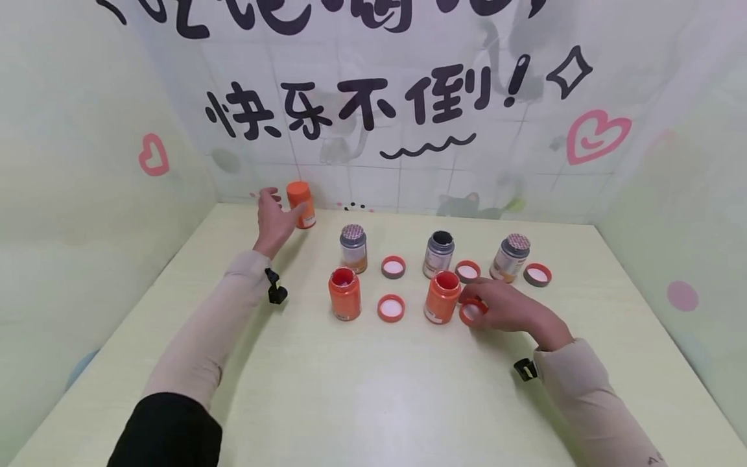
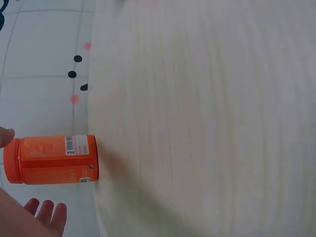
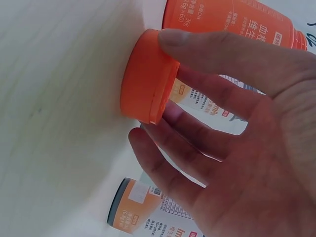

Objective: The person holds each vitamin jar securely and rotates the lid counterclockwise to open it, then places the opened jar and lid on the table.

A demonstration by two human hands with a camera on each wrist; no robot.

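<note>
At the back left of the table my left hand [image 1: 275, 224] reaches around a capped orange bottle [image 1: 299, 192], which stands upright by the wall. In the left wrist view, gaps show between the bottle [image 2: 54, 160] and the spread thumb and fingers. My right hand [image 1: 510, 308] pinches an orange screw lid [image 1: 469, 314] at the table, inner side up, just right of an uncapped orange bottle [image 1: 441, 301]. The right wrist view has the thumb on the rim of the lid [image 3: 148, 76], with fingers at its other side, partly hidden.
Another uncapped orange bottle [image 1: 345, 299] stands left of centre, with a lid [image 1: 391, 308] beside it. Behind are grey bottles: left [image 1: 353, 251], middle [image 1: 438, 256] and right [image 1: 509, 263]. Orange-rimmed lids [image 1: 393, 266] lie by them. Printed walls enclose the table.
</note>
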